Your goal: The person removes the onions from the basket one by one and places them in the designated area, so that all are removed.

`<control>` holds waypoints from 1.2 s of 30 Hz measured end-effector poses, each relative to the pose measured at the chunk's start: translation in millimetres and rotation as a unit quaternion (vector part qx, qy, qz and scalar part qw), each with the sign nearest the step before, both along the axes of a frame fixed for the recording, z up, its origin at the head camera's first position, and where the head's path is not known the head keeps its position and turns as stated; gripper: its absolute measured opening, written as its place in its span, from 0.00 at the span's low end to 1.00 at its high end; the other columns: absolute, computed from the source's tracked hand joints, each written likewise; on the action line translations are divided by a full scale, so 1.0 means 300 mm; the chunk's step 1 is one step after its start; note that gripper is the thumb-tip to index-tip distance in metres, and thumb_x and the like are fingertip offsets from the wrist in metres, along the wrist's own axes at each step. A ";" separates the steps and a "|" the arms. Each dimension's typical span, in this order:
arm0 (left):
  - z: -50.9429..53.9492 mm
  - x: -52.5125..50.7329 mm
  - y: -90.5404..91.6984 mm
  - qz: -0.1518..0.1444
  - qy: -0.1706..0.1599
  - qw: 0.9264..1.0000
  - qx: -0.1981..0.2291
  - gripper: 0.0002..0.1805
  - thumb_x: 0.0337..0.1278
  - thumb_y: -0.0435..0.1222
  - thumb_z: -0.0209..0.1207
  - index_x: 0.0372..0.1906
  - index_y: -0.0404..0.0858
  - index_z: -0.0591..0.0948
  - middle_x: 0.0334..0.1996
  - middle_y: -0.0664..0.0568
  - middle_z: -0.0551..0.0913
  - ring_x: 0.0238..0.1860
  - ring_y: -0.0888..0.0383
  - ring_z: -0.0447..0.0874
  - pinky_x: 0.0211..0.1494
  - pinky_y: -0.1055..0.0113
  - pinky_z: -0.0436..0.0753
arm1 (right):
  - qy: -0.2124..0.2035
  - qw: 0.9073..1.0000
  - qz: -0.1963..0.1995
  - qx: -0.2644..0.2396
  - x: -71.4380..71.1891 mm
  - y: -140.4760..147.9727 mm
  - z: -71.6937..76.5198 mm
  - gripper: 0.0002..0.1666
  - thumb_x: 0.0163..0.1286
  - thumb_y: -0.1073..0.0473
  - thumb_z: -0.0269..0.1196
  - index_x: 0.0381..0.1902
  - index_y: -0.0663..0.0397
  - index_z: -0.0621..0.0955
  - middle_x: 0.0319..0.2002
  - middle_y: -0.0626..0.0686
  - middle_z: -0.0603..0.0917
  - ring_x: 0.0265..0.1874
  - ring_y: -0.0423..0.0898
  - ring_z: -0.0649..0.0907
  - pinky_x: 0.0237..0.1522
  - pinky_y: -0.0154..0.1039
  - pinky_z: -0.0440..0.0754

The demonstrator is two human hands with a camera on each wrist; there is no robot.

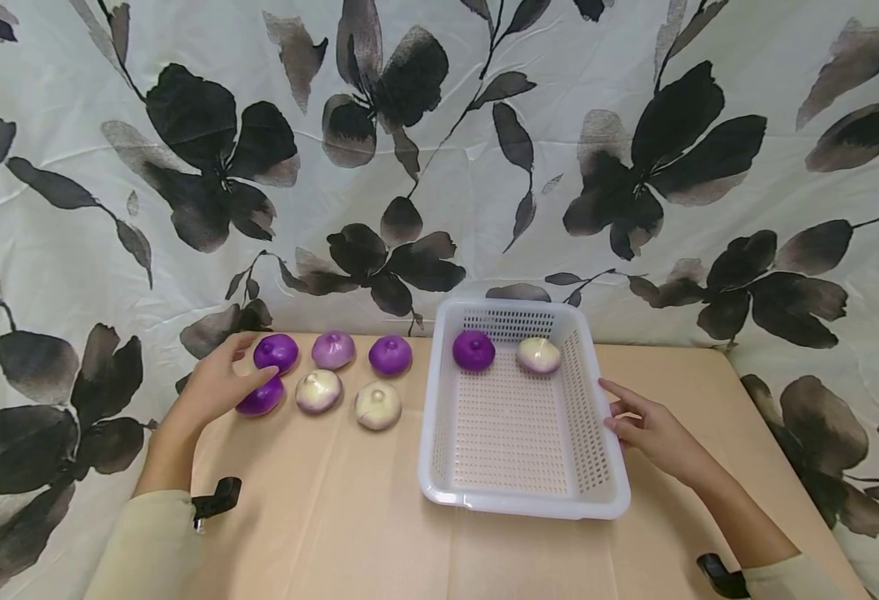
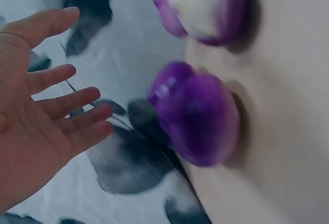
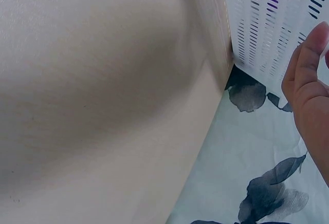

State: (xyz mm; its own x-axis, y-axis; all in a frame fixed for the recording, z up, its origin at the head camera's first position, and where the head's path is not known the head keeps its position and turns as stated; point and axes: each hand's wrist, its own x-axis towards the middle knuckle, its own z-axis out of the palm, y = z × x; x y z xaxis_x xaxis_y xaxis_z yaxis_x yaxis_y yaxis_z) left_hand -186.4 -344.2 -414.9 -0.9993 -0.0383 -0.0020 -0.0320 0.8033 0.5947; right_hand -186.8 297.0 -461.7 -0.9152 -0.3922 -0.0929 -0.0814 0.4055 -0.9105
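My left hand (image 1: 217,379) hovers over two purple onions at the left end of the group, one at the back (image 1: 276,352) and one nearer me (image 1: 261,398). In the left wrist view its fingers are spread, apart from the purple onion (image 2: 203,121). My right hand (image 1: 652,433) touches the right rim of a white perforated plastic basket (image 1: 525,502) with its fingertips; the right wrist view shows its fingers (image 3: 308,64) extended along the basket's side. Inside the basket, towards the back, lie a purple onion (image 1: 473,351) and a whitish onion (image 1: 539,356).
Beside the left hand's onions lie a pale purple onion (image 1: 333,350), another purple one (image 1: 390,356) and two whitish ones, left (image 1: 319,392) and right (image 1: 377,406). The tan table (image 1: 334,517) meets a floral cloth (image 1: 514,208) at its back edge.
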 end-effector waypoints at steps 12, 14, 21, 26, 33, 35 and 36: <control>0.154 -0.017 0.229 -0.083 0.073 0.994 0.009 0.42 0.64 0.48 0.68 0.78 0.38 0.64 0.74 0.35 0.69 0.71 0.32 0.70 0.70 0.33 0.71 | -0.002 1.000 -0.003 -0.004 0.002 -0.008 -0.011 0.41 0.76 0.67 0.60 0.80 0.65 0.56 0.51 0.71 0.77 0.41 0.41 0.86 0.41 0.38 0.90; 0.170 -0.028 0.270 -0.102 0.083 0.991 0.014 0.42 0.64 0.47 0.68 0.78 0.40 0.64 0.74 0.37 0.69 0.71 0.34 0.70 0.70 0.35 0.71 | -0.001 1.000 -0.005 0.000 0.004 -0.010 -0.010 0.41 0.76 0.67 0.60 0.80 0.65 0.56 0.51 0.70 0.77 0.41 0.42 0.86 0.41 0.38 0.90; 0.232 -0.074 0.437 -0.167 0.101 0.980 0.047 0.42 0.61 0.44 0.71 0.77 0.41 0.66 0.75 0.43 0.69 0.72 0.40 0.69 0.72 0.41 0.71 | 0.001 1.000 -0.008 0.002 0.008 -0.010 -0.011 0.41 0.76 0.67 0.60 0.81 0.64 0.56 0.52 0.70 0.77 0.41 0.42 0.86 0.41 0.38 0.90; 0.269 -0.118 0.552 -0.207 0.123 0.970 0.020 0.42 0.60 0.47 0.71 0.76 0.41 0.67 0.73 0.46 0.72 0.70 0.44 0.73 0.73 0.46 0.73 | 0.003 1.000 -0.009 0.001 0.014 -0.006 -0.019 0.41 0.76 0.67 0.60 0.81 0.64 0.56 0.52 0.70 0.77 0.41 0.41 0.86 0.41 0.37 0.90; 0.314 -0.184 0.697 -0.254 0.137 0.957 0.031 0.41 0.60 0.46 0.71 0.75 0.40 0.69 0.71 0.47 0.74 0.68 0.46 0.75 0.71 0.50 0.76 | 0.007 1.000 -0.010 0.000 0.014 -0.009 -0.023 0.41 0.76 0.66 0.61 0.81 0.64 0.57 0.52 0.70 0.77 0.41 0.41 0.86 0.41 0.38 0.90; 0.317 -0.206 0.741 -0.274 0.142 0.951 0.028 0.40 0.60 0.45 0.71 0.74 0.38 0.69 0.70 0.45 0.75 0.68 0.44 0.76 0.71 0.50 0.76 | 0.007 1.000 -0.010 -0.001 0.015 -0.009 -0.022 0.41 0.76 0.66 0.61 0.80 0.64 0.57 0.52 0.70 0.77 0.41 0.41 0.86 0.40 0.38 0.90; 0.317 -0.215 0.762 -0.282 0.140 0.949 0.027 0.40 0.60 0.45 0.71 0.74 0.37 0.69 0.70 0.45 0.75 0.69 0.45 0.75 0.73 0.51 0.75 | 0.006 1.000 -0.009 -0.002 0.016 -0.010 -0.023 0.41 0.76 0.66 0.61 0.80 0.65 0.57 0.52 0.71 0.77 0.41 0.41 0.86 0.40 0.38 0.90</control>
